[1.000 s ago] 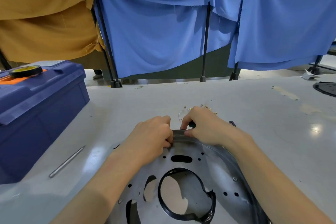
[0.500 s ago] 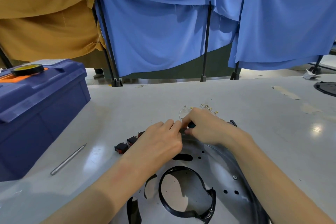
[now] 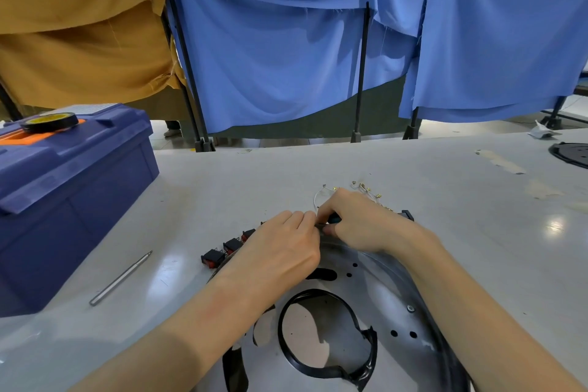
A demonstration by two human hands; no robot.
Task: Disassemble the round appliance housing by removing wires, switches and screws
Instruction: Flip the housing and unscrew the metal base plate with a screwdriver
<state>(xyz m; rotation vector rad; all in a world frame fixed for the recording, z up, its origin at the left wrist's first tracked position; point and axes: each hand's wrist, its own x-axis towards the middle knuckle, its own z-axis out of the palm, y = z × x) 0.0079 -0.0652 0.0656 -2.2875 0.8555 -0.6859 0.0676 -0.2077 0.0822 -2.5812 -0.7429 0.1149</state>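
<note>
- The housing (image 3: pixel 375 289) lies flat on the surface (image 3: pixel 413 188), lower centre of the frame.
- Left hand (image 3: pixel 280 251) rests curled at its far rim; whether its grip holds anything, I cannot tell.
- Right hand (image 3: pixel 356 223) pinches a small dark part there.
- Switches (image 3: pixel 222 250) sit left of the hands — wires (image 3: pixel 359 189) just beyond them.
- Toolbox (image 3: pixel 63 188) at far left, a metal rod (image 3: pixel 121 277) beside it.

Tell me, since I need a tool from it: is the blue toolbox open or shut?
Shut. The toolbox lid lies flat on the body, and a roll of tape rests on top of it.
</note>
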